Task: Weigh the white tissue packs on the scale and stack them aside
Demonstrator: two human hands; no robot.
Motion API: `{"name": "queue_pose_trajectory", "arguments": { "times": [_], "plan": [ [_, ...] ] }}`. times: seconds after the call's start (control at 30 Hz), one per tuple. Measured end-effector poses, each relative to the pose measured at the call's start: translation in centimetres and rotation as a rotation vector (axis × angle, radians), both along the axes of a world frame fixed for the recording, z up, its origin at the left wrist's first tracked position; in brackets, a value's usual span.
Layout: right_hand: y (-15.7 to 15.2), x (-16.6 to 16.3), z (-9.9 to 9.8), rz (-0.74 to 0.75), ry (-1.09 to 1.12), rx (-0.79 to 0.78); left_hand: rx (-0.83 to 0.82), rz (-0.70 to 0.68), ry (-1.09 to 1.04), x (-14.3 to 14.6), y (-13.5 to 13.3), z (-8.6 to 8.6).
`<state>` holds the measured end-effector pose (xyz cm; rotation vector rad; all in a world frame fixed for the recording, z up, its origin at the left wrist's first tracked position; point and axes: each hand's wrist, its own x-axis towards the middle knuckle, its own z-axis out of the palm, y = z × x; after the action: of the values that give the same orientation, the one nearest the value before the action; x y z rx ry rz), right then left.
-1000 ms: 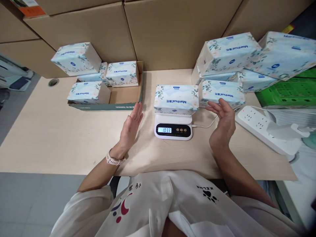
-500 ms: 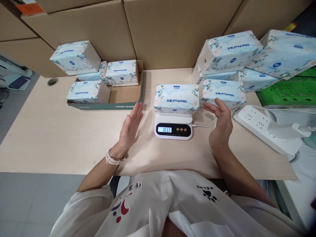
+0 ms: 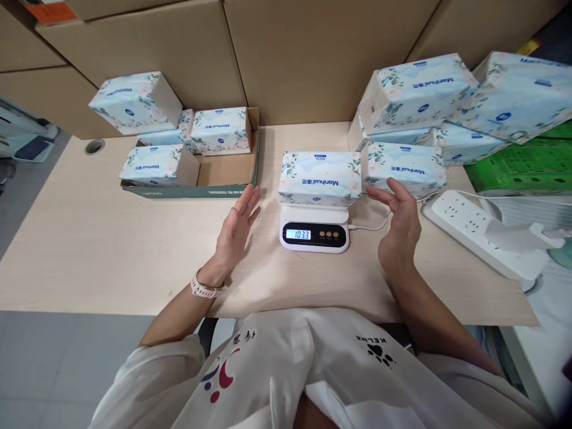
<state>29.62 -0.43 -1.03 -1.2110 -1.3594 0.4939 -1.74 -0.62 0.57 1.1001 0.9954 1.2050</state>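
Two bare hands are shown flanking a weighing station, neither one touching anything. Left of centre, a shallow cardboard tray (image 3: 232,192) holding several tissue packs (image 3: 154,165) is seen on the wooden table (image 3: 89,250). The left hand (image 3: 235,229) is held flat and edge-on just beside the tray's front corner, fingers extended and pressed together, empty. At centre, one tissue pack (image 3: 319,177) is seen resting on the white kitchen scale (image 3: 314,229), whose display (image 3: 298,234) reads 103.3. The pack's long axis is laid left to right, parallel to the table's front edge; its printed face is turned toward the wearer, with the lettering upside down from this view. The pack is wider than the platform beneath it, so both ends overhang. The right hand (image 3: 399,223) is held open and loosely curved, palm turned toward the pack, empty, near its right end. Further right, a stack of more packs (image 3: 415,95) is piled unevenly, beside a white power strip (image 3: 473,229).

Risks are judged as follows: a brush from either hand against an overhanging end could tip the pack off the platform or disturb the reading; the thin cable (image 3: 370,228) lies under the right hand and could be snagged; the leaning stack could slide if nudged.
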Motion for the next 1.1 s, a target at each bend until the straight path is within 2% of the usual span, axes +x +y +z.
{"name": "queue_pose_trajectory", "arguments": {
  "times": [0.4, 0.53, 0.63, 0.87, 1.1],
  "plan": [
    [-0.1, -0.1, 0.2, 0.006, -0.003, -0.009, -0.003, -0.003, -0.004, 0.0, 0.0, 0.1],
    [-0.3, -0.1, 0.3, 0.014, -0.026, -0.07, 0.008, -0.008, 0.013, -0.1, 0.1, 0.0],
    [-0.3, 0.0, 0.2, 0.063, -0.038, -0.097, 0.017, -0.012, 0.014, -0.1, 0.1, -0.2],
    [0.2, 1.1, -1.3, 0.287, -0.162, -0.133, 0.032, -0.06, 0.016, -0.1, 0.1, -0.2],
    [0.5, 1.5, -2.1, 0.336, -0.335, -0.159, -0.003, -0.155, 0.054, 0.0, -0.1, -0.2]
  ]
}}
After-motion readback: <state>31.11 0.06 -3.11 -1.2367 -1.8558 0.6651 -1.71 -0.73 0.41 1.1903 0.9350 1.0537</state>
